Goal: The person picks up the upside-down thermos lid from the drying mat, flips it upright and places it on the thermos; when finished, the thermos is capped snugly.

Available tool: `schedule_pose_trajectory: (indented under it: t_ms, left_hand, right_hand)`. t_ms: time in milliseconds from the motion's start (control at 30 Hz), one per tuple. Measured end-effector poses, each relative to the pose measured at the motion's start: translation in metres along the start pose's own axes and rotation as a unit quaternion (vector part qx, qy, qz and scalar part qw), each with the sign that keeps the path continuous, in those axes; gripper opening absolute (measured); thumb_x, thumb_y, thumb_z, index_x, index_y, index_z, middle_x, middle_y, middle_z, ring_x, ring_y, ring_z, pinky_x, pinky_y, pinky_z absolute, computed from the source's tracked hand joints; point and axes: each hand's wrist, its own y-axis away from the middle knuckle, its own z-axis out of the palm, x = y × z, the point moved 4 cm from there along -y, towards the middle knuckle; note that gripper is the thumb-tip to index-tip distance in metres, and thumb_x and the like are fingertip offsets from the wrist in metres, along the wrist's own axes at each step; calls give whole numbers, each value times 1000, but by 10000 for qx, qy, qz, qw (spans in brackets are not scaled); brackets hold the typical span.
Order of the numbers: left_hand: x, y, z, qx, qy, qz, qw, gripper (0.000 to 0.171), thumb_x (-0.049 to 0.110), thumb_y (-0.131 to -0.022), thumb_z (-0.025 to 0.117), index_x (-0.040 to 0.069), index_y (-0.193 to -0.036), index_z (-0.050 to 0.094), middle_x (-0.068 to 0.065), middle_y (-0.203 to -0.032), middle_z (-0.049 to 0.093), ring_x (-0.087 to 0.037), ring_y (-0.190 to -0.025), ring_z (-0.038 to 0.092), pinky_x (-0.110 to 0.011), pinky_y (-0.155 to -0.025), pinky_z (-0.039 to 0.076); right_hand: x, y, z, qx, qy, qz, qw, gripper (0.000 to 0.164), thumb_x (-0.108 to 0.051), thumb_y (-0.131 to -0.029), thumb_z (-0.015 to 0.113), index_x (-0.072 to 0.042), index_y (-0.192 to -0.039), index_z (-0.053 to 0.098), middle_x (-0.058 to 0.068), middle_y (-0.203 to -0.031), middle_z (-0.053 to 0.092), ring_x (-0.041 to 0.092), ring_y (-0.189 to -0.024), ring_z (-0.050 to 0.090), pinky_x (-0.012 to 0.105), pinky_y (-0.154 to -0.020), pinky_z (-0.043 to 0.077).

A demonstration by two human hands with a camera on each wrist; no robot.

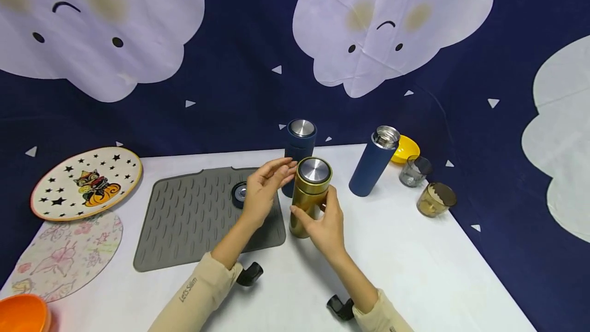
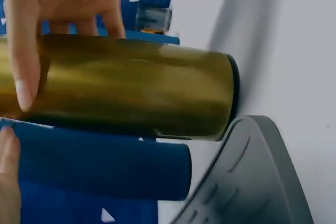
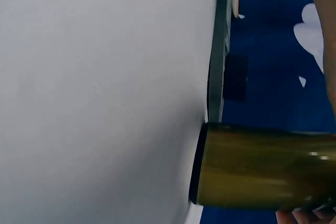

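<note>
A gold thermos with a silver-topped lid point(image 1: 306, 201) stands upright beside the grey mat's right edge. My right hand point(image 1: 328, 224) grips its body from the right, thumb across the front, as the left wrist view also shows. My left hand point(image 1: 265, 191) is at the thermos's left, fingers extended close to its lid and nothing held. Just behind stands a blue thermos with its lid on point(image 1: 300, 140), partly hidden by the hand and the gold one. In the right wrist view the gold thermos's lower body point(image 3: 262, 169) shows, with fingertips under it.
A lidless blue thermos point(image 1: 371, 165) stands at the right, near a yellow bowl point(image 1: 406, 148) and two small glasses point(image 1: 435, 200). A round black cap point(image 1: 239, 195) lies on the grey mat point(image 1: 184, 219). Leftward are a patterned plate point(image 1: 69, 188), a floral placemat point(image 1: 69, 260) and an orange bowl point(image 1: 23, 314).
</note>
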Motion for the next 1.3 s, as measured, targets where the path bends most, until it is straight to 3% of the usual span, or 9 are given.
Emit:
schedule_pose_trajectory:
  t_ms: [167,300,400,567,667,800,1000,1100,1300]
  left_hand:
    - [8,5,22,-339,-1232,133,9917,65,32,-89,75,0,-140,51,-20,-133,60,-20,-121,61,-35,-104,49]
    - [10,5,35,-194,-2148,173,9763,79,24,-73,90,11,-141,51,-9,-130,63,-23,-115,64,-38,-96,53]
    - [7,2,30,-153,-1788,66,9837,74,19,-72,90,10,-136,55,-10,-127,65,-22,-114,65,-33,-98,53]
    - [2,-1,2,-304,-307,-79,9990,55,15,-84,80,-5,-131,59,-13,-128,67,-18,-118,64,-30,-102,50]
    - [1,1,-8,-184,-244,-2,9995,38,13,-96,66,-10,-126,61,-12,-125,68,-14,-117,64,-30,-103,50]
    - [8,3,9,-410,-1164,141,9923,52,31,-95,67,-3,-133,58,-16,-131,64,-21,-123,60,-37,-107,47]
    - [12,-1,41,-122,-2740,62,9616,81,36,-70,90,11,-137,52,-8,-122,66,-24,-107,65,-41,-87,54]
    - [7,-4,34,-171,-2335,-110,9721,73,23,-69,92,9,-131,57,-8,-116,69,-20,-103,67,-35,-88,56]
    - [2,-3,-5,-109,-526,-231,9983,43,-4,-82,77,-9,-122,62,-29,-119,66,-11,-102,71,-28,-92,56]
  right_hand:
    - [1,2,-1,-53,32,7,10000,63,-12,-75,85,-5,-126,50,12,-114,63,28,-106,63,49,-88,54]
    - [1,2,-1,-108,-11,-62,9999,62,-1,-73,80,-4,-126,50,14,-120,62,32,-110,63,52,-87,54]
    - [1,1,0,-102,-18,-70,9999,63,-3,-72,80,-5,-127,50,13,-120,62,31,-109,63,49,-87,54]
    - [-1,1,2,-67,-38,56,10000,67,-16,-73,87,-6,-128,50,10,-116,63,25,-107,62,46,-90,52]
    - [-2,1,2,-86,-13,90,9999,68,-19,-74,87,-6,-130,50,10,-117,62,25,-108,61,46,-91,52]
    - [-3,2,0,-96,61,75,9999,66,-16,-76,85,-5,-129,49,11,-116,62,27,-107,61,48,-90,53]
    - [-3,1,-2,-142,22,77,9999,60,5,-71,75,-2,-125,51,16,-115,62,32,-106,62,52,-86,54]
    - [-3,0,-1,-139,15,139,9998,61,0,-71,78,-4,-126,52,15,-117,63,32,-107,63,51,-87,54]
    - [-3,-1,-2,-160,-30,189,9997,64,-15,-75,86,-6,-127,50,12,-116,64,27,-107,62,49,-91,51]
